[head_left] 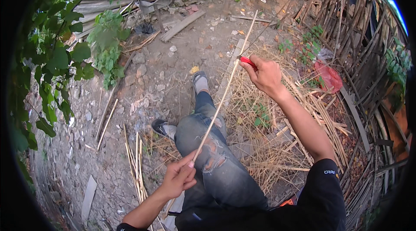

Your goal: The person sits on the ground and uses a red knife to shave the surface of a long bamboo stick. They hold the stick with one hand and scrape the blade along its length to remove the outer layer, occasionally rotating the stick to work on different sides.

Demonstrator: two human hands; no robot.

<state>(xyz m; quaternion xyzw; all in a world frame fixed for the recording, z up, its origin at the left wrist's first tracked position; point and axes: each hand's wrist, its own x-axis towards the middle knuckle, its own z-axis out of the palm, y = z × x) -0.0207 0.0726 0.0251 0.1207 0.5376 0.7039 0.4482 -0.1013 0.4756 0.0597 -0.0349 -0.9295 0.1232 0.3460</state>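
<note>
Pale stick (pixel 219 103): held at a slant over the bent legs (pixel 234 183).
Left hand (pixel 178 177): the stick's low end is pinched by its fingers.
Right hand (pixel 265 75): a red-handled tool (pixel 248 61) is gripped by its fingers (the stick is touched by it, higher up).
Ground: straw (pixel 251 96) is heaped near the right arm.

The wooden stick (pixel 215 110) looks smooth, the jeans (pixel 236 183) matt.
</note>
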